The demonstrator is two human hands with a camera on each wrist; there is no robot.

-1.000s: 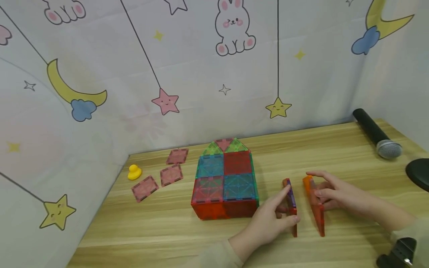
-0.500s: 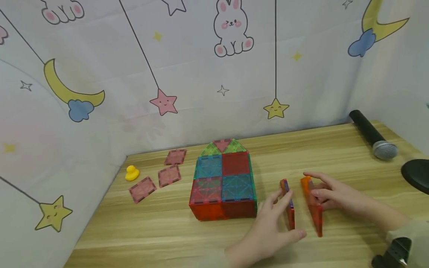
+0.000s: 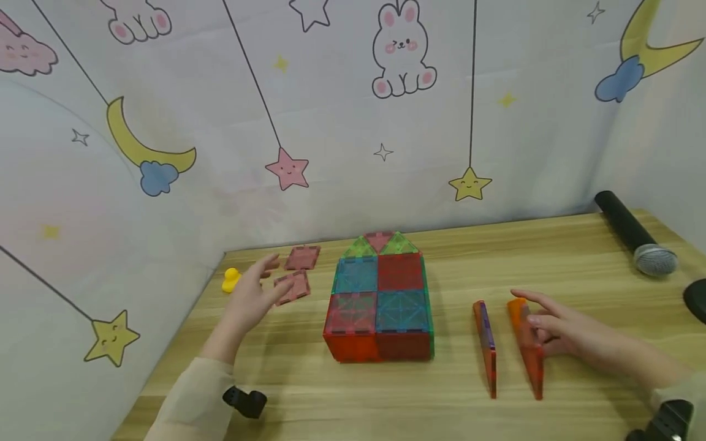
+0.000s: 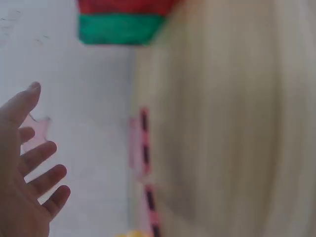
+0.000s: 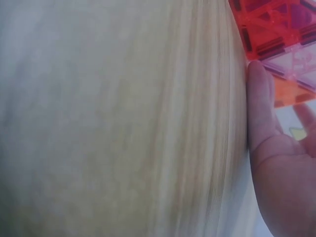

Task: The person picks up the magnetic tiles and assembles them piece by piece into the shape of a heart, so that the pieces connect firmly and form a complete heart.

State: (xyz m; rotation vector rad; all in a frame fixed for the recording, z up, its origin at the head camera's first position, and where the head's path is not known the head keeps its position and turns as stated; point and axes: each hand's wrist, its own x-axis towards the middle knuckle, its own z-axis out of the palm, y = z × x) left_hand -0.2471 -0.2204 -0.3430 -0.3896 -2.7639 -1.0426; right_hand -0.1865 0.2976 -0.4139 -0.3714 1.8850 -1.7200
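Observation:
My left hand (image 3: 250, 300) reaches over the far left of the table, fingers spread and holding nothing. It is beside two pink square magnetic tiles (image 3: 295, 286); in the left wrist view pink tile edges (image 4: 144, 140) show past the fingers. On the right, my right hand (image 3: 573, 327) holds an orange-and-red magnetic tile panel (image 3: 531, 355) upright on its edge, thumb against its side and index finger at the far top corner. A similar purple-and-red panel (image 3: 488, 352) stands untouched just left of it. Red tiles (image 5: 266, 34) overlap the thumb tip in the right wrist view.
A box of coloured magnetic tiles (image 3: 377, 346) stands mid-table, green and pink triangles (image 3: 379, 242) at its back. A yellow toy duck (image 3: 230, 280) sits near the left edge. A black microphone (image 3: 634, 233) lies back right, near a black round base (image 3: 696, 300).
My left hand has let go of the purple-and-red panel and swung far left to the pink tiles, covering one of them. The right hand stays at its panel. The head view has shifted slightly.

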